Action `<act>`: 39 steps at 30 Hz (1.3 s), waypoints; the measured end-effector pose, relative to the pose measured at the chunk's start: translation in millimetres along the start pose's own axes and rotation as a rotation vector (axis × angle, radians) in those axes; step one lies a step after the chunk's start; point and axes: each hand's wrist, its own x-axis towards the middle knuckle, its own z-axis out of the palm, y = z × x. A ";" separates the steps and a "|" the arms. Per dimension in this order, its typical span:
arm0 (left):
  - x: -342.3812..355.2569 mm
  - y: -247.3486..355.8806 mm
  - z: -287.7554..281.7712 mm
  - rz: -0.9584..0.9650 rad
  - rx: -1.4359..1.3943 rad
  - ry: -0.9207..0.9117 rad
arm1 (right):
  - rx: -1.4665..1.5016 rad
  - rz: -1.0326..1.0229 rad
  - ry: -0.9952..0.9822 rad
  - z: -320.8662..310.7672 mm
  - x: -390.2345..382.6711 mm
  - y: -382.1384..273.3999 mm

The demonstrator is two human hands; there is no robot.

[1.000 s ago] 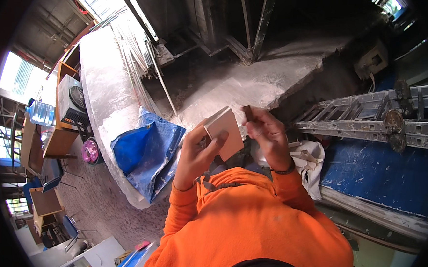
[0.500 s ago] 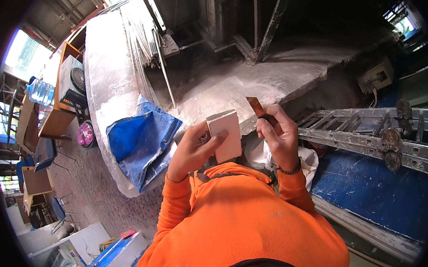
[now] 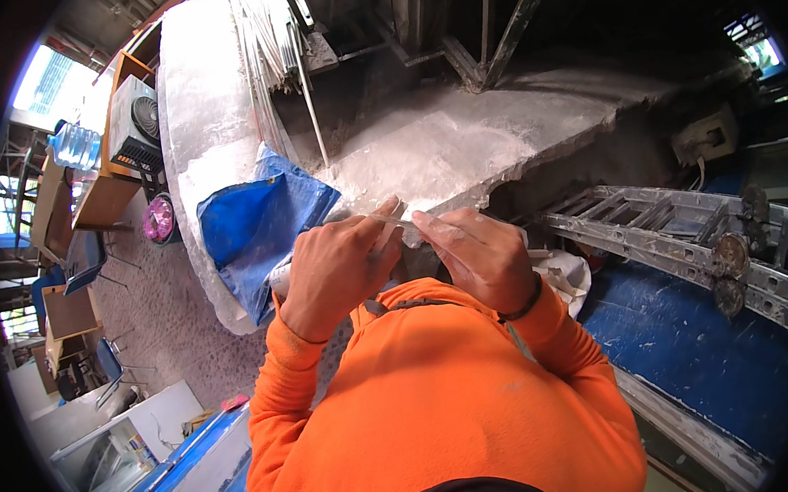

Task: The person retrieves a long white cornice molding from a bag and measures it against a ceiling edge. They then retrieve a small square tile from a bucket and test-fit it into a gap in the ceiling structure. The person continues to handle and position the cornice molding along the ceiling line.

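My left hand is closed, its back toward me and its fingers pointing away. Between its fingers and thumb is a pale, flat piece of board, now seen almost edge-on as a thin strip. My right hand is also closed, with its fingertips pressed together at the strip's right end. Whatever lies inside the right fingers is hidden, and the brownish metal blade seen earlier does not show. Both hands are close together in front of my chest, above the near edge of a dusty slab.
A crumpled blue sheet lies left of my hands on a pale slab. Thin metal rods lie beyond it. To the right, an aluminium ladder rests above a blue surface. A white bag sits by my right wrist.
My hands have come together, and the right has moved left toward the board piece. The board has turned from face-on to nearly edge-on. The metal blade has gone out of sight.
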 end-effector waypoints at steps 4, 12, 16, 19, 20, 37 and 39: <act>-6.3 2.7 -8.7 -0.030 0.015 0.018 | 0.024 -0.019 0.009 10.3 3.1 -5.4; -9.2 5.0 -14.6 0.039 0.071 0.046 | 0.064 -0.080 0.080 16.9 -3.1 -4.2; -8.6 12.2 -18.9 0.029 0.134 0.058 | 0.022 -0.101 0.069 16.3 -3.8 -3.4; -8.8 15.9 -19.8 0.030 0.151 0.082 | 0.002 -0.107 0.064 16.7 -6.6 -1.6; -8.7 16.9 -20.0 0.027 0.148 0.078 | -0.003 -0.108 0.066 16.6 -7.7 -1.1; -11.0 15.0 -14.2 0.021 0.168 0.080 | -0.125 -0.111 0.043 14.2 -14.9 -0.8; -12.0 13.8 -15.0 0.009 0.170 0.066 | -0.134 -0.107 0.034 13.9 -15.3 -2.2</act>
